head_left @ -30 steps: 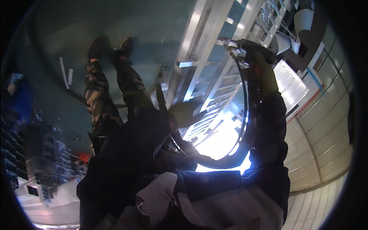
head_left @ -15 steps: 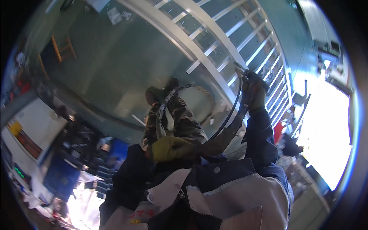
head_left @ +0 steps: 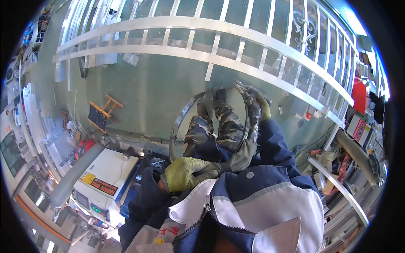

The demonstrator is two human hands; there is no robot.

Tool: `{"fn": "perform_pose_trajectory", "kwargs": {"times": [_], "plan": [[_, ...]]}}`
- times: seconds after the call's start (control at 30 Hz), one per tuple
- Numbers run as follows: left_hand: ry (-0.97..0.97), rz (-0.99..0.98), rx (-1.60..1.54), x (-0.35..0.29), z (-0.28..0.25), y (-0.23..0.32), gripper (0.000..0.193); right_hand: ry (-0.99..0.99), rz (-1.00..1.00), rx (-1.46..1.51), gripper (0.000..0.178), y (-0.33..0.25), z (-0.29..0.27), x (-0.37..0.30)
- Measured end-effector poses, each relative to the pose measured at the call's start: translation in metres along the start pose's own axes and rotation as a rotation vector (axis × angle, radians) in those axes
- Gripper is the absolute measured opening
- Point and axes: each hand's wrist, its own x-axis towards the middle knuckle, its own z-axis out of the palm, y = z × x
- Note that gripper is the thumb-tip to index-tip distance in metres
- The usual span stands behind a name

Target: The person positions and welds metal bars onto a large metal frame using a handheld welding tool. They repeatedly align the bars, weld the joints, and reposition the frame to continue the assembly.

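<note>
My right hand (head_left: 263, 103), in a yellow-green glove, is wrapped round a welding torch (head_left: 253, 111) whose narrow tip points away from me toward the floor. From its rear runs a thick grey sleeved cable (head_left: 240, 161). My left hand (head_left: 183, 173), gloved likewise, is closed round that cable in front of my waist. The cable loops (head_left: 176, 123) out over my camouflage-trousered legs. Alongside the torch bends a thin black tube (head_left: 245, 130). Beyond the torch tip, apart from it, lies a silvery metal railing (head_left: 202, 56) with many parallel bars.
A low orange-framed chair (head_left: 101, 114) stands on the green floor (head_left: 152, 92) to the left. Nearer on that side is a white machine cabinet (head_left: 105, 173) with green lit buttons. Thick grey padded rolls (head_left: 358, 154) and long metal lengths (head_left: 344, 192) lie at the right.
My view has swung right to left, so the railing now spans the top. The torch has come away from the railing's bars, toward my legs. Both hands keep their grip.
</note>
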Motion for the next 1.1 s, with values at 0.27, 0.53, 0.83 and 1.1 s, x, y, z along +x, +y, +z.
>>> {"fn": "perform_pose_trajectory", "kwargs": {"times": [0.27,0.53,0.83,1.1], "plan": [[-0.135,-0.037,0.115,0.020,-0.020,0.034,0.045,-0.151,-0.004,0.110,0.039,0.026,-0.012,0.019],[-0.209,-0.107,0.246,0.034,-0.040,0.049,0.045,-0.158,-0.115,0.207,0.040,0.058,0.002,0.029],[-0.223,-0.317,0.256,0.044,-0.048,0.057,0.032,-0.255,-0.108,0.483,0.030,0.098,0.013,0.053],[-0.241,-0.351,0.407,0.054,-0.057,0.060,0.026,-0.314,-0.025,0.762,0.029,0.125,0.004,0.083]]}}
